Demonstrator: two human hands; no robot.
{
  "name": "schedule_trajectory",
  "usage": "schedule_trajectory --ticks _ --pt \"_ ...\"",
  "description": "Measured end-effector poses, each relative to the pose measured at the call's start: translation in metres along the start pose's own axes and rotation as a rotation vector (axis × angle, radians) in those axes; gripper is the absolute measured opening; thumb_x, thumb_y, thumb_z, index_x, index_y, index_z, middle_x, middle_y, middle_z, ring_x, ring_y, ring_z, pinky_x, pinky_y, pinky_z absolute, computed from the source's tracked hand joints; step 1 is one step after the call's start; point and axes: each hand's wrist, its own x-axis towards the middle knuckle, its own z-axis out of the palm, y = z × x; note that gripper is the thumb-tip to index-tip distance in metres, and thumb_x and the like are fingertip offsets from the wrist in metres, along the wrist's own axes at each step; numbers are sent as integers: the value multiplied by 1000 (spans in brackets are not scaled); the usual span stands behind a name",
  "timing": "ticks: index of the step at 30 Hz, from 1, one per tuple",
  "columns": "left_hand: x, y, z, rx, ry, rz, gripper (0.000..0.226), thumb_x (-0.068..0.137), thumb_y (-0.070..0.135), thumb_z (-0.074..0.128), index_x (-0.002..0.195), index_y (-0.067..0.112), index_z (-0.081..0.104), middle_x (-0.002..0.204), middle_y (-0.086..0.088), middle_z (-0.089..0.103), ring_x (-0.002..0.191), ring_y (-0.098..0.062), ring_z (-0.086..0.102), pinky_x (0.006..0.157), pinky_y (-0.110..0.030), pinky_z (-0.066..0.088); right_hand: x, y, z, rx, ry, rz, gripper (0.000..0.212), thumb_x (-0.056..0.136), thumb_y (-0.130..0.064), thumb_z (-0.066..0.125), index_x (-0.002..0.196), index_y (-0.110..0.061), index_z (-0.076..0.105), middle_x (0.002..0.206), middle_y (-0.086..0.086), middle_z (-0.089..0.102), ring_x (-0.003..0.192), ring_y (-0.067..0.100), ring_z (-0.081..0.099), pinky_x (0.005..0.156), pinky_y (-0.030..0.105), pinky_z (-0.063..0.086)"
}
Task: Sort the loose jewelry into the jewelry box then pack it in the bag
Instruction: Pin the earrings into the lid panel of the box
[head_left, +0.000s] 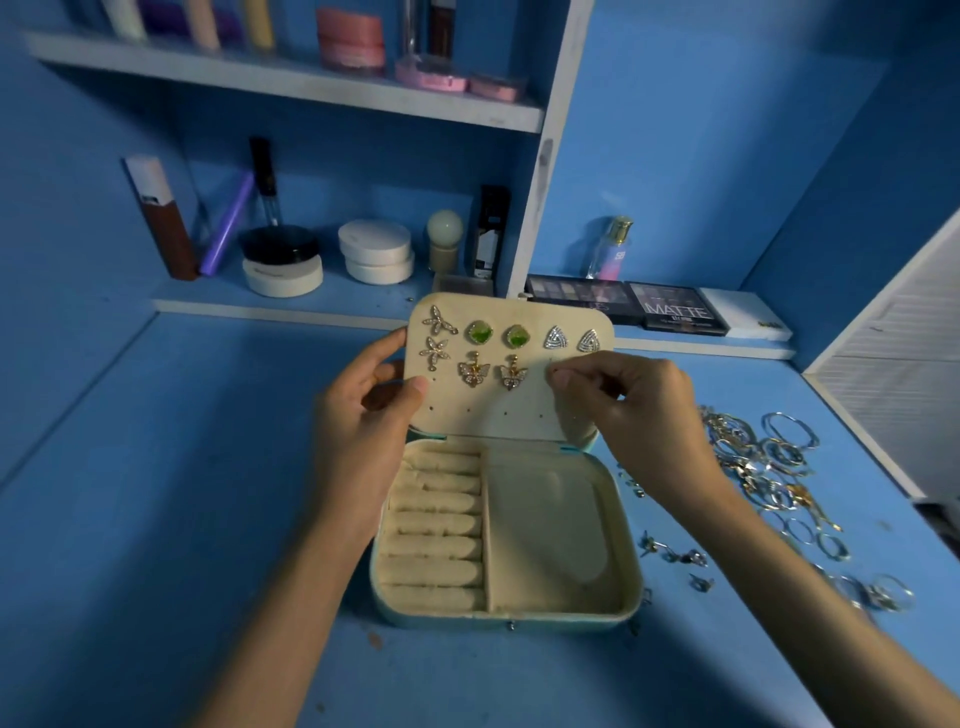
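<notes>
1. The box (626, 525) sits open on the blue table (156, 519), right in front of the person. Its lid (498, 410) stands up at the back.
2. The left hand (363, 415) holds the left edge of the lid. The thumb is on the front and the fingers curl behind.
3. The right hand (639, 410) has its fingertips (558, 376) pinched tight against the lid, near a free hole. Whatever may be between them is too small to see.
4. Four pairs of earrings (511, 338) are pinned on the lid: stars, green stones, triangles and gold butterflies.
5. The box looks light and small, with a smooth skin outside and soft cream fuzz inside. To lift it, I would close the lid and take it by both sides.
6. The lid board looks thin and could bend, so a hand behind it helps when pushing a pin in.
7. Soft rolls (436, 525) fill the left half, good for rings. The right half is a flat, open pocket (550, 525).
8. A shiny pile (769, 467) of rings and chains lies on the table, right of the box. A few small studs (675, 556) lie closer to it.
9. These bits are hard, tiny, slippery and easy to drop. The chains are floppy and may tangle. Pinch them one at a time with two fingertips.
10. No bag shows here.
</notes>
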Motion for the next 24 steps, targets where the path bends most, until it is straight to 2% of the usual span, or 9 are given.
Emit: schedule_trajectory --ticks 2,6,10,12,15,16,20,24 --pt "-1 0 0 -2 -1 2 47 86 -7 58 97 38 62 78 18 71 77 2 66 71 -14 52 0 -2 -1 16 16 7 9 85 -8 66 81 -9 74 50 -3 57 44 0 44 47 7 33" --pt "-1 0 0 -15 1 -8 48 86 -7 58 95 40 62 78 18 72 78 1 66 73 -16 53 3 -4 -2 53 1 41 10 84 -8 66 77 -12 72 42 -11 52 38 0 43 44 7 31" --pt "-1 1 0 -8 2 -1 48 86 -7 58 95 40 62 77 18 71 77 1 66 74 -15 52 4 -5 -3 69 -24 47 16 84 -8 66 72 -17 70 48 -6 56 41 0 42 45 8 32" --pt "-1 2 1 -10 1 0 48 86 -7 58 95 40 62 76 18 71 76 2 65 73 -14 52 4 -5 -3 72 -22 49 14 84 -8 67 73 -16 71 44 -8 54 39 2 41 44 8 31" --pt "-2 3 1 -10 3 -4 47 86 -7 58 95 39 62 76 18 71 75 3 65 73 -14 53 5 -4 -1 -3 42 14 11 81 -15 71 70 -16 70 52 10 56 44 6 37 45 11 29" --pt "-2 3 1 -5 5 -4 47 86 -7 58 95 39 62 76 17 71 76 2 65 74 -16 53 5 -3 0 -31 62 0 11 80 -17 72 70 -17 69 52 10 54 45 7 36 46 13 28" --pt "-2 3 1 12 7 -3 47 86 -6 59 96 40 63 79 15 72 80 -3 66 80 -22 53 4 0 2 -111 121 -44 12 80 -19 73 70 -21 65 44 -9 37 46 6 37 46 17 28" --pt "-3 4 1 18 10 -6 47 86 -5 59 95 41 62 81 12 71 80 -3 66 81 -23 54 3 0 2 -119 102 -57 10 82 -13 69 73 -19 69 36 -10 40 43 6 38 45 13 29"
